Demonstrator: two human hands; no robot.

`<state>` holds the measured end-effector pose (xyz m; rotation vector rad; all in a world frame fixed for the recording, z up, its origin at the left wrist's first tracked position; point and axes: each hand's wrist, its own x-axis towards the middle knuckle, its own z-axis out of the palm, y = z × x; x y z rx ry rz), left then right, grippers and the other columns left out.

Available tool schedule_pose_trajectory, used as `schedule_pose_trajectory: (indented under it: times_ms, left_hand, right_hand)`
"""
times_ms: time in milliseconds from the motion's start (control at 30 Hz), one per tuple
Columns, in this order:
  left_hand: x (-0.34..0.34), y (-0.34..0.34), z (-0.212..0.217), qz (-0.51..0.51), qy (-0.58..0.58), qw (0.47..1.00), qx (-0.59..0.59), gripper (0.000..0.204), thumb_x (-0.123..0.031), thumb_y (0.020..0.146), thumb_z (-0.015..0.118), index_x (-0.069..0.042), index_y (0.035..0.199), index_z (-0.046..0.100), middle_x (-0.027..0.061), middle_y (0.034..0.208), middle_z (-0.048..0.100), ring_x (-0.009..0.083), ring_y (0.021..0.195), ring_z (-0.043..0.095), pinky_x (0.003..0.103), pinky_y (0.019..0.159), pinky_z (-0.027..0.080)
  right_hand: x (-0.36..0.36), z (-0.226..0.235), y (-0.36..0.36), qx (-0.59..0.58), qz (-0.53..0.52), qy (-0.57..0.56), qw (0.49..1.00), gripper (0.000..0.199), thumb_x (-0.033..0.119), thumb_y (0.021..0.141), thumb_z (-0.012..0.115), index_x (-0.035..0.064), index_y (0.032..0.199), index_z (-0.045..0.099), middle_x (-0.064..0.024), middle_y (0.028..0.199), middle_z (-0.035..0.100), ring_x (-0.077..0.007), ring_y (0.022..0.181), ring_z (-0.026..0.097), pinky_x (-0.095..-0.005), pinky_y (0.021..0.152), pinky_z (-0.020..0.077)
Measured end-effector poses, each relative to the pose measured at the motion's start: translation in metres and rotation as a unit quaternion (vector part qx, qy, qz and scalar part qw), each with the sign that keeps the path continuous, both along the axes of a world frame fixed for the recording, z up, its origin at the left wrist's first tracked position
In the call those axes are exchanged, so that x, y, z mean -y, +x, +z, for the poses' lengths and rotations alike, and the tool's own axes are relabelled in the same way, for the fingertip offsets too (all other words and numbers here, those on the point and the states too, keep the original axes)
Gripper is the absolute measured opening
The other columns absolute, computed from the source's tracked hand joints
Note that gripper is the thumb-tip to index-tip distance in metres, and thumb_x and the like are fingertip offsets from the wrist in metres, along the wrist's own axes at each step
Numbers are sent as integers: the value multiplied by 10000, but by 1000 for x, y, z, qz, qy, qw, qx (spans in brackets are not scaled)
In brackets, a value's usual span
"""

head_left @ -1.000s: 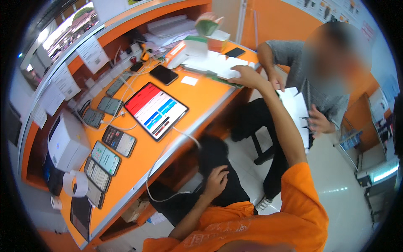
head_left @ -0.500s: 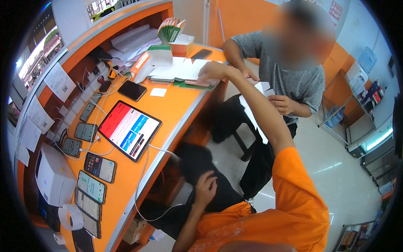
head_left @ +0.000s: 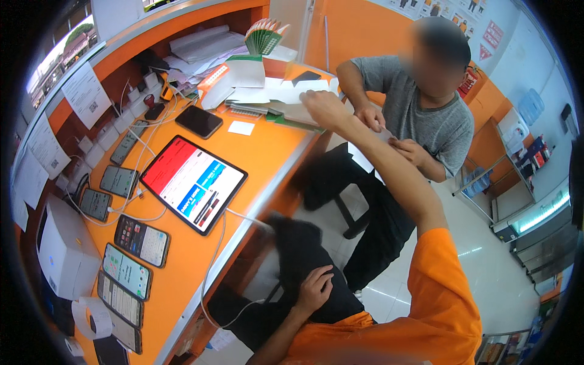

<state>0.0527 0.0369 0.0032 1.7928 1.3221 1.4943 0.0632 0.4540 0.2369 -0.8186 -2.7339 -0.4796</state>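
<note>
At twelve o'clock, the person's bare right hand (head_left: pixel 326 109) is at the near end of a loose, flat stack of white paper sheets (head_left: pixel 271 94) on the orange counter (head_left: pixel 267 149); its fingers, blurred over that end half a second ago, now look curled, and whether they pinch a sheet cannot be told. The left hand (head_left: pixel 315 290), at six o'clock, stays on a black-trousered thigh, fingers slightly apart and holding nothing visible. At two o'clock, the hands of a co-worker in a grey short-sleeved shirt (head_left: pixel 441 125) have come closer together on a small pale piece (head_left: pixel 384 135), and less of the white paper below them shows. For writing, a large black-edged tablet (head_left: pixel 176 163) at nine o'clock shows a red-and-white page with lettered blue panels, and a white rectangular notice (head_left: pixel 85 91) at ten o'clock carries fine print and a square code
</note>
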Motion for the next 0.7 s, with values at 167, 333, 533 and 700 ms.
schedule_pose_trajectory:
  times_ms: [167,333,533,700]
  left_hand:
    - [13,3,5,5,9,1000,-10,185,35,833,671,23,1017,690,148,1192,677,333,1073,667,397,927,551]
    - [17,-10,29,-11,-49,998,48,185,13,879,660,25,1061,690,141,1182,683,303,1106,667,372,958,542]
    - [-20,-54,111,-97,-69,852,509,480,-270,1025,552,-65,1449,458,145,1369,574,263,1320,532,417,1075,456]
    - [-20,-69,126,-84,-48,771,629,604,-464,1083,374,-100,1558,295,140,1520,436,301,1390,438,471,1116,390]
  right_hand:
    - [6,41,3,-87,-12,25,996,272,74,891,502,41,1139,606,-235,950,707,-418,878,705,-524,776,555]
    - [48,115,14,-46,-87,32,995,272,115,878,575,53,1110,702,-255,936,706,-418,888,708,-515,792,551]
    - [255,90,79,-92,-29,93,991,162,59,851,598,21,1007,618,-149,863,652,-323,769,676,-437,676,527]
    - [403,-10,120,-12,76,-129,989,284,36,834,575,-18,1111,602,-253,1383,545,-377,1287,541,-534,1039,423]
